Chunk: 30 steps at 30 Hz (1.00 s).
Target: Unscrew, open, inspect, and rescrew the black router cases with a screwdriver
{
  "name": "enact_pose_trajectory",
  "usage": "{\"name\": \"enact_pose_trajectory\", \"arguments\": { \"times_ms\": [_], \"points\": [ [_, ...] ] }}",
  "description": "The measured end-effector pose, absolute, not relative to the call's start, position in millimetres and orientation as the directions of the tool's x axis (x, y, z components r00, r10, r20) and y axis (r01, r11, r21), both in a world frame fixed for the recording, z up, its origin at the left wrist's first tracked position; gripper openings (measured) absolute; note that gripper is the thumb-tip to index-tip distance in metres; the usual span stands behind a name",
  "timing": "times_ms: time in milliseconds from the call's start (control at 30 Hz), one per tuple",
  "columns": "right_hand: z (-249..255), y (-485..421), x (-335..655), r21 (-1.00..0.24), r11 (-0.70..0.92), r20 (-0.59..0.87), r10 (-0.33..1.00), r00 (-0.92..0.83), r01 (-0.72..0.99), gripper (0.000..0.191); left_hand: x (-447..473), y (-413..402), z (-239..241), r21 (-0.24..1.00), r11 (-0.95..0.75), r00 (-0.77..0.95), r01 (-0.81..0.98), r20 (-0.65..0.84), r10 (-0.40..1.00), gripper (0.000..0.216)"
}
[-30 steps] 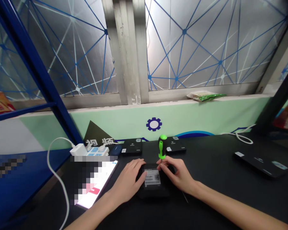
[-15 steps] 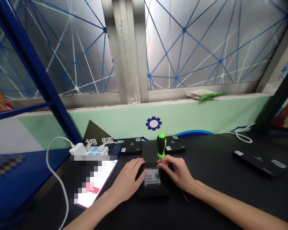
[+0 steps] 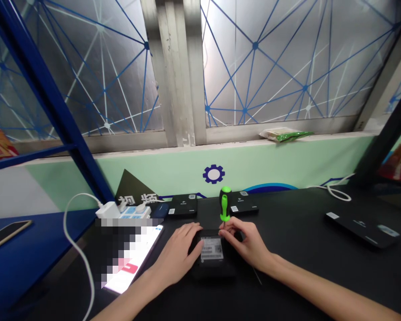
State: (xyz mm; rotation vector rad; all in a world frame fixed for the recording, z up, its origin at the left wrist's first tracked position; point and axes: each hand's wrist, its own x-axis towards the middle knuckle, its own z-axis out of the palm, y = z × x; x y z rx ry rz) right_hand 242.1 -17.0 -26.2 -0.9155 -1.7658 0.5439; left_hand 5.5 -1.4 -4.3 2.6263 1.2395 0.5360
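Note:
A black box-shaped device (image 3: 217, 269) with a white printed label (image 3: 211, 248) lies on the black table before me. My left hand (image 3: 180, 249) rests on its left side, fingers stretched out and thumb by the label. A green and black screwdriver (image 3: 225, 204) stands upright over the far right corner of the device. The fingertips of my right hand (image 3: 245, 240) pinch its shaft just below the handle. The screwdriver's tip is hidden by these fingers.
Two black boxes (image 3: 183, 205) (image 3: 244, 203) stand at the back, and another black box (image 3: 362, 229) lies right. At left are a lit tablet or phone (image 3: 133, 267), a power strip (image 3: 135, 212) with a white charger (image 3: 108, 210), and a white cable (image 3: 83, 254).
The screwdriver handle has turned: its green stripe was on the right and now faces me. Both hands stay in nearly the same place. The view has shifted slightly.

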Motion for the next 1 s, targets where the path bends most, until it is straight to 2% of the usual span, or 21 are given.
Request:
{"name": "enact_pose_trajectory", "arguments": {
  "times_ms": [200, 633, 1000],
  "points": [
    [-24.0, -19.9, 244.0, -0.724, 0.641, 0.59, 0.767, -0.251, 0.256, 0.017, 5.3, -2.7, -5.8, 0.328, -0.613, 0.565, 0.719, 0.237, 0.79, 0.039],
    [-28.1, -15.3, 242.0, -0.723, 0.614, 0.592, 0.787, -0.174, 0.318, 0.018, 5.8, -2.7, -6.8, 0.352, -0.591, 0.542, 0.726, 0.236, 0.807, 0.034],
    [-24.3, -20.3, 244.5, -0.697, 0.658, 0.607, 0.753, -0.254, 0.286, 0.024, 5.1, -2.3, -5.1, 0.339, -0.592, 0.549, 0.731, 0.224, 0.805, 0.034]
  ]
}}
